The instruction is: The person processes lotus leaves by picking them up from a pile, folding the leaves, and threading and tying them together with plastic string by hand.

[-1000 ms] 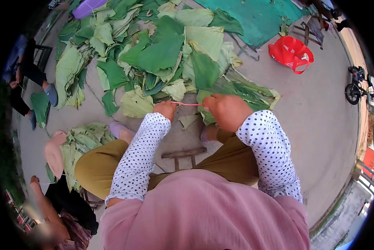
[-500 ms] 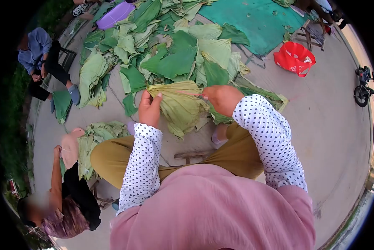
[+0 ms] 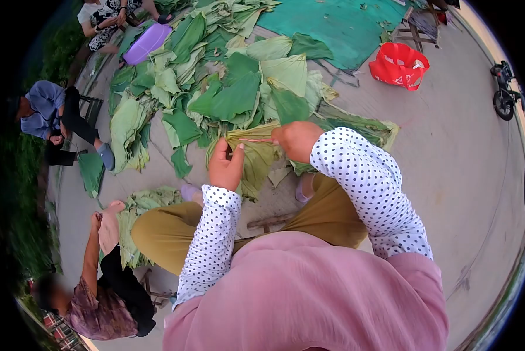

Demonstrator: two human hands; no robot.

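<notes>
I hold a folded yellow-green leaf (image 3: 255, 157) up in front of me with both hands. My left hand (image 3: 226, 166) grips its left edge from below, fingers curled on it. My right hand (image 3: 296, 140) pinches the leaf's top right together with a thin pink string (image 3: 258, 140) that runs across its upper edge. The leaf hangs down between my hands above my knees. Both arms wear white sleeves with black dots.
A big heap of green leaves (image 3: 227, 82) covers the concrete ahead, with a green tarp (image 3: 338, 23) behind. A red bag (image 3: 398, 64) and a purple basin (image 3: 145, 44) lie nearby. Seated people work at left (image 3: 57, 117) and lower left (image 3: 107, 286). A scooter (image 3: 504, 93) stands at right.
A second ago my hands only stretched the pink string low over the ground. They then lifted a leaf, which now looks more folded, and my left hand has dropped slightly.
</notes>
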